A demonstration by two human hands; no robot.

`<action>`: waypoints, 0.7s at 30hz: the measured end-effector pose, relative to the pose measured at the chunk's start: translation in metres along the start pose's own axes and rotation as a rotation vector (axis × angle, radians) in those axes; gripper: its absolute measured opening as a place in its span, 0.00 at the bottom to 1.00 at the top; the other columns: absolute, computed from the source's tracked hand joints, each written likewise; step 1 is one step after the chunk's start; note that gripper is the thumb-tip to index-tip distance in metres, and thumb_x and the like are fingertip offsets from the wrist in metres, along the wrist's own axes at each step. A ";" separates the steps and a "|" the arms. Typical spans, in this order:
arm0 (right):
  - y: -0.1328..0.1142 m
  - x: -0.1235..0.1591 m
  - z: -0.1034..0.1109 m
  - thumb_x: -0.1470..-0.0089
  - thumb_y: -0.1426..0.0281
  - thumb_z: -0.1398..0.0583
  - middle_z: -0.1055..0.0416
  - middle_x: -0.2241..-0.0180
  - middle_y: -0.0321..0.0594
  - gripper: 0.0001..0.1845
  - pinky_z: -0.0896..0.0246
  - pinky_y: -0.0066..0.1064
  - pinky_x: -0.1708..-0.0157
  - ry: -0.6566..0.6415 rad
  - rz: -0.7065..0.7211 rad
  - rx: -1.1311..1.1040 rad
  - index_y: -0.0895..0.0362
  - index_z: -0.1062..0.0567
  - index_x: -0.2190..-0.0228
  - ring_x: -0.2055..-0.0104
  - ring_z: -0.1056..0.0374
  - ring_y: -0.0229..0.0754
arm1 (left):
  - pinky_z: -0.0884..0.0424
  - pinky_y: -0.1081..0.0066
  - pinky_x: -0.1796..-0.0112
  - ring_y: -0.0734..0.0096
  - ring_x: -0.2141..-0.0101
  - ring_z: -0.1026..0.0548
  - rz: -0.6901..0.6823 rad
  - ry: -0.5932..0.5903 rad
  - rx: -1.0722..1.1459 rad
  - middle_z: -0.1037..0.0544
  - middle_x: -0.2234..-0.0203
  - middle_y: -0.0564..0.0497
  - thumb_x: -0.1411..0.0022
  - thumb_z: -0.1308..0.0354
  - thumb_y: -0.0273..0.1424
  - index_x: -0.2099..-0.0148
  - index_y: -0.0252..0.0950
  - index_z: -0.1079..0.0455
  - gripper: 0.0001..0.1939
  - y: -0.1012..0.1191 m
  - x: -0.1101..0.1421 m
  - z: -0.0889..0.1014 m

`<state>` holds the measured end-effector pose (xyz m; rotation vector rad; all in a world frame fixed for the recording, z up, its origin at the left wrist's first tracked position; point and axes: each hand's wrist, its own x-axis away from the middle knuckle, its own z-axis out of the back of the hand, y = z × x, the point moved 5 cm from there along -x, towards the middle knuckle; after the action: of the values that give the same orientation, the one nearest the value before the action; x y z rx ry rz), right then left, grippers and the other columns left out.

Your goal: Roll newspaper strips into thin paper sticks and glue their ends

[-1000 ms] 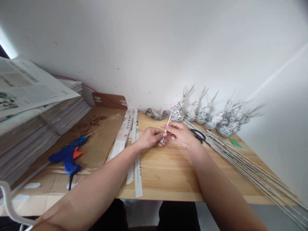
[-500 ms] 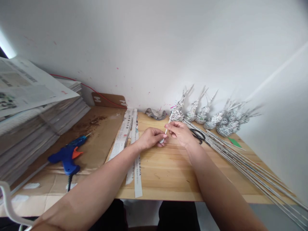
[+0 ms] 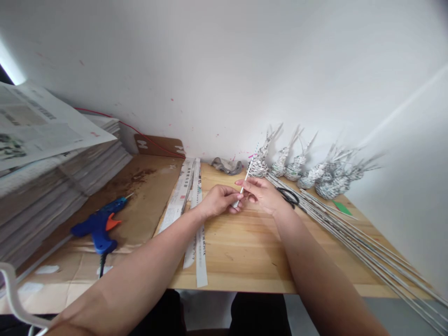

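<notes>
White thin paper stick (image 3: 247, 174) leans in the middle, over the pale wooden table (image 3: 241, 254). The left hand (image 3: 220, 201) pinches its near end; the right hand (image 3: 262, 193) pinches it just farther up. Soft, even pinching should likely stop it from bending.

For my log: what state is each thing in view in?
Paper stick: held, tilted
Left hand: closed on paper stick
Right hand: closed on paper stick
Glue gun: lying on its side, unheld
Newspaper strips: lying flat
Woven paper pieces: resting, thin ends upward
Long paper rods: lying bunched
Newspaper stack: piled
Black loop handles: lying; open or shut unclear
</notes>
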<state>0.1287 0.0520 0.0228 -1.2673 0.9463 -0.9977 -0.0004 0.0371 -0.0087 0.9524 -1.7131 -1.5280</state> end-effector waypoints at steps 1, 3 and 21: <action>0.000 0.000 -0.001 0.55 0.57 0.36 0.32 0.76 0.36 0.17 0.55 0.25 0.82 -0.042 0.000 -0.006 0.58 0.25 0.70 0.77 0.39 0.32 | 0.26 0.71 0.71 0.70 0.72 0.24 0.002 0.005 0.005 0.24 0.72 0.44 0.48 0.38 0.44 0.64 0.27 0.27 0.21 0.000 0.000 0.000; -0.001 0.000 -0.001 0.56 0.58 0.35 0.33 0.77 0.35 0.16 0.56 0.25 0.82 -0.051 0.010 0.000 0.59 0.24 0.71 0.78 0.41 0.31 | 0.26 0.71 0.70 0.70 0.72 0.24 0.007 -0.001 0.004 0.24 0.72 0.44 0.49 0.37 0.44 0.64 0.28 0.27 0.21 0.000 0.000 0.000; -0.005 0.001 0.002 0.57 0.57 0.35 0.35 0.80 0.33 0.17 0.58 0.25 0.84 0.033 0.017 -0.022 0.59 0.26 0.73 0.81 0.45 0.30 | 0.28 0.72 0.70 0.73 0.74 0.25 0.033 -0.015 -0.002 0.24 0.73 0.45 0.49 0.37 0.44 0.66 0.28 0.27 0.21 0.003 0.003 -0.001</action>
<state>0.1303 0.0512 0.0275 -1.2622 0.9941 -0.9994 -0.0012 0.0341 -0.0054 0.9093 -1.7292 -1.5189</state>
